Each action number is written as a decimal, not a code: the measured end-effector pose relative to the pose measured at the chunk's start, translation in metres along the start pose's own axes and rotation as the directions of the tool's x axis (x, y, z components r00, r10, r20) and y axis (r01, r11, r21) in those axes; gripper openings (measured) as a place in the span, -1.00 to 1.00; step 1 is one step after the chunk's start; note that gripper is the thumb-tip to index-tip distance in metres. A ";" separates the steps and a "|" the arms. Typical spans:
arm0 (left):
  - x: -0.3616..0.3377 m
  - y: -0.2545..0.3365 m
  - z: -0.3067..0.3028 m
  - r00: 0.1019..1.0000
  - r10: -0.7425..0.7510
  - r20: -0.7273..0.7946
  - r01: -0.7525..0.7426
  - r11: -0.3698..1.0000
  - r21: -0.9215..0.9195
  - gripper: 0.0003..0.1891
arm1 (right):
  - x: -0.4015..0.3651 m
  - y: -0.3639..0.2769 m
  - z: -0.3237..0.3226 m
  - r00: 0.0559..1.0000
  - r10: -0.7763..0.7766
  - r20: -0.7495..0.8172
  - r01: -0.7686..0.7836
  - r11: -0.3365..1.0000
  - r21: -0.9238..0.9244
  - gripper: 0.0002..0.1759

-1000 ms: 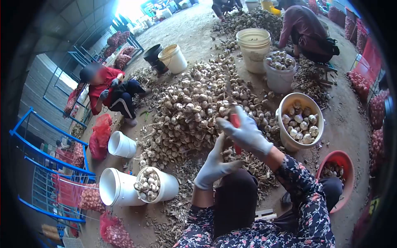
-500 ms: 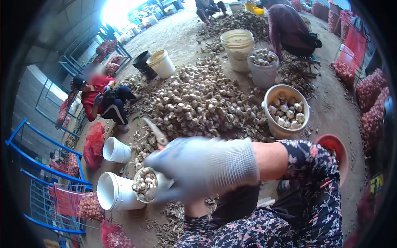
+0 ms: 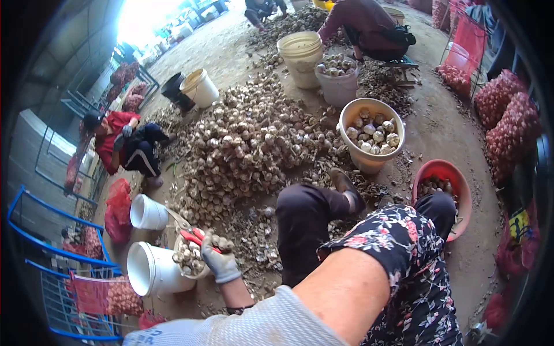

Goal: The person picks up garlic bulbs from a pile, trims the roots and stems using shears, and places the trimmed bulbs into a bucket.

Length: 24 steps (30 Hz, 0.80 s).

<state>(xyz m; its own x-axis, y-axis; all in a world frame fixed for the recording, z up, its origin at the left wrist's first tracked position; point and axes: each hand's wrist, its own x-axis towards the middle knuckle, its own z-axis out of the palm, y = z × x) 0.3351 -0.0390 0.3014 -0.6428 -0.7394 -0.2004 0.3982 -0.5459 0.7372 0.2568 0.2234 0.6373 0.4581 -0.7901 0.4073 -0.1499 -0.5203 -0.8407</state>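
Observation:
My left hand [image 3: 220, 260], in a grey glove with soiled fingertips, is closed around red-handled pruning shears [image 3: 193, 235]. Their curved metal blades point up and left. Just below and left of them is a small bucket of garlic bulbs [image 3: 189, 258]. My right hand [image 3: 236, 331], in a grey knitted glove, crosses the bottom of the view very close to the camera. Its fingers lie past the frame's lower edge, so what they hold is hidden. A big heap of garlic with dry stems [image 3: 242, 144] lies on the ground ahead.
White buckets [image 3: 151, 268] stand at the left by a blue metal frame [image 3: 63, 242]. A cream bucket of garlic [image 3: 372, 135] and a red basin [image 3: 443, 196] are on the right. A person in red [image 3: 118, 141] squats at the left; another person [image 3: 369, 29] sits farther back. Filled net bags [image 3: 511, 132] line the right.
My right hand has moved from mid-view down to the bottom edge. It uncovers my left hand with the shears and the garlic bucket. The surroundings have shifted left in view.

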 end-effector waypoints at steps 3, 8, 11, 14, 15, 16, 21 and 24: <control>-0.009 0.012 0.013 0.996 0.068 0.063 -0.064 0.997 -0.052 -0.88 | 0.015 0.078 0.055 0.707 -0.610 -0.359 0.505 0.790 -0.348 -0.65; -0.018 0.028 0.060 0.978 0.196 0.076 -0.187 0.976 -0.113 -0.87 | 0.033 0.062 0.061 0.671 -0.675 -0.307 0.562 0.733 -0.383 -0.70; -0.023 0.039 0.083 0.966 0.246 0.085 -0.237 0.966 -0.100 -0.88 | 0.031 0.054 0.052 0.703 -0.651 -0.287 0.547 0.752 -0.366 -0.71; -0.021 0.045 0.090 0.948 0.296 0.113 -0.291 0.955 -0.058 -0.90 | 0.027 0.052 0.042 0.694 -0.652 -0.303 0.542 0.752 -0.376 -0.71; -0.023 0.046 0.096 0.947 0.309 0.083 -0.307 0.951 -0.032 -0.93 | 0.026 0.052 0.037 0.693 -0.650 -0.312 0.538 0.754 -0.378 -0.71; -0.023 0.045 0.096 0.947 0.310 0.078 -0.309 0.951 -0.035 -0.93 | 0.024 0.053 0.032 0.688 -0.651 -0.319 0.536 0.753 -0.381 -0.71; -0.008 0.035 0.083 0.950 0.305 0.070 -0.306 0.952 -0.003 -0.83 | 0.022 0.054 0.007 0.667 -0.662 -0.342 0.531 0.744 -0.406 -0.72; -0.002 0.026 0.086 0.949 0.313 -0.049 -0.312 0.950 0.022 -0.83 | 0.021 0.058 0.000 0.662 -0.667 -0.340 0.522 0.737 -0.429 -0.72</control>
<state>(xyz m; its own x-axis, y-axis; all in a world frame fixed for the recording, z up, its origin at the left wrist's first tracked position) 0.2902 -0.0182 0.3770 -0.4533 -0.8913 0.0087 0.5641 -0.2793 0.7770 0.2575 0.1763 0.5977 0.1054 -0.2863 0.9523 -0.2476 -0.9350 -0.2537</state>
